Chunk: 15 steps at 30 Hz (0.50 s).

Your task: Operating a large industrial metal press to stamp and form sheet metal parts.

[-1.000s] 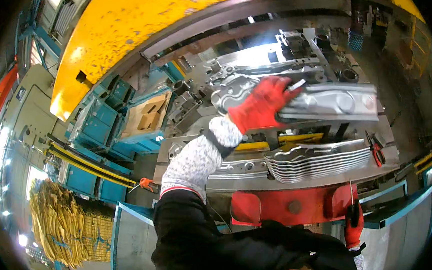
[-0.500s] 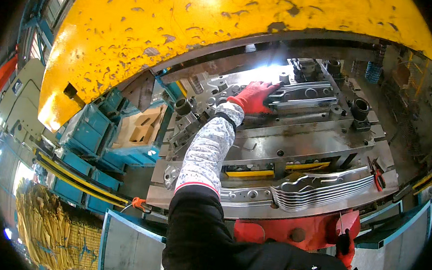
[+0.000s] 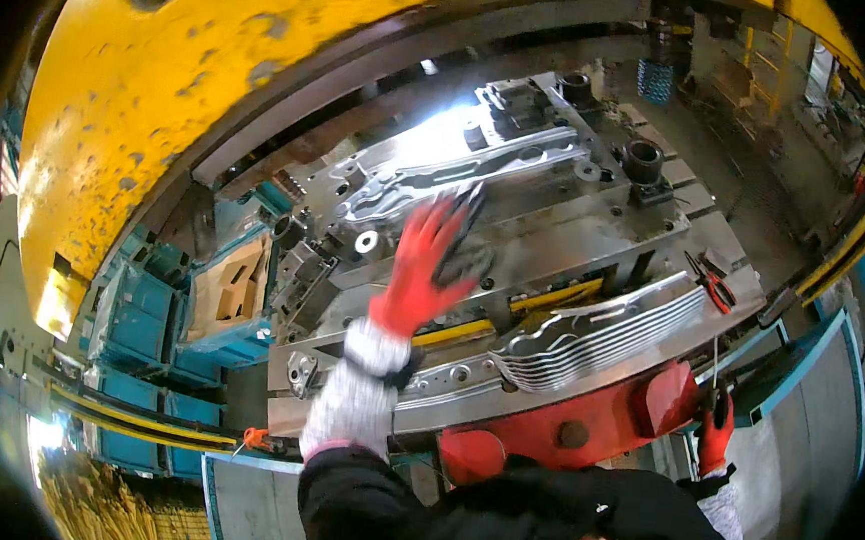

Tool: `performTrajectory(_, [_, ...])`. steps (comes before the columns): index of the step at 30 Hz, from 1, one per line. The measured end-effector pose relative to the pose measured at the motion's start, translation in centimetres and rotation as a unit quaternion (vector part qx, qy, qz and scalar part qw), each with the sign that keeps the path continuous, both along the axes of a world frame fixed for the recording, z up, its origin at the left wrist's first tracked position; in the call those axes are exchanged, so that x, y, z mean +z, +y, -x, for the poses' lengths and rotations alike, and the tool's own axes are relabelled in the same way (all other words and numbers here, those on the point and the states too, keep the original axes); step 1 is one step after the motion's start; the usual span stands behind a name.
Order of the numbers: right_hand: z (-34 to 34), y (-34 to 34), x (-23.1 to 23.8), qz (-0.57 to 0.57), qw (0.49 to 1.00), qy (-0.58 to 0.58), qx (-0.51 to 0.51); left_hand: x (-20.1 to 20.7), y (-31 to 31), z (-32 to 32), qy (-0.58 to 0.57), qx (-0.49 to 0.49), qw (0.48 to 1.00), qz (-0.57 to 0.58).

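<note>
My left hand (image 3: 428, 265), in a red glove with dark patches, is raised over the near edge of the steel press die (image 3: 545, 243). Its fingers are spread and hold nothing. Beyond the fingertips, a long formed sheet-metal part (image 3: 439, 177) lies on the die. Low at the right, my right hand (image 3: 715, 435), gloved in red and black, is closed around a thin metal rod (image 3: 715, 365) pointing upward; its exact kind is unclear. Between the hands, a stack of wavy metal panels (image 3: 604, 332) rests on the front ledge. Red-handled pliers (image 3: 718, 290) lie just right of the stack.
The yellow press body (image 3: 185, 82) overhangs the die from above and the left. Blue bins (image 3: 133, 314) and an open cardboard box (image 3: 241, 277) stand at left. A red metal bracket (image 3: 541, 438) sits before the ledge. Upright guide bushings (image 3: 644, 162) rise at the die's right.
My left hand has come off the formed part and drawn back toward me. The head view has turned and shifted, and more of my right sleeve shows. The right hand still grips the rod.
</note>
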State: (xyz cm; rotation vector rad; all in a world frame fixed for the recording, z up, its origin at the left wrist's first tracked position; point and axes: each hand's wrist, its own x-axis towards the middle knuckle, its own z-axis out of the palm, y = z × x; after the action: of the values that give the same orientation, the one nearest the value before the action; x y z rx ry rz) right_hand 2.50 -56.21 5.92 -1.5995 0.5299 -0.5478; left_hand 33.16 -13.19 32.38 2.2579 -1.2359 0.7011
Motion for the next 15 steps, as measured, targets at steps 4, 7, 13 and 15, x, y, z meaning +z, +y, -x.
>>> performTrajectory(4, [1.2, -5.2, -5.0, -0.089, 0.984, 0.143, -0.052, -9.0, 4.3, 13.5, 0.067, 0.145, 0.972, 0.175])
performTrajectory(7, [0.9, -5.2, -6.6, -0.166, 0.966, 0.198, 0.009, -16.9, 5.4, 23.0, 0.244, 0.240, 0.794, 0.502])
performTrajectory(13, [-1.1, -6.9, -14.0, -0.077, 0.966, 0.166, 0.181, -32.9, 9.4, 31.8, 0.642, 0.331, 0.574, 0.386])
performTrajectory(15, [-2.1, -7.8, -15.7, 0.055, 0.946, 0.200, 0.248, -36.4, 9.9, 32.1, 0.669, 0.270, 0.603, 0.342])
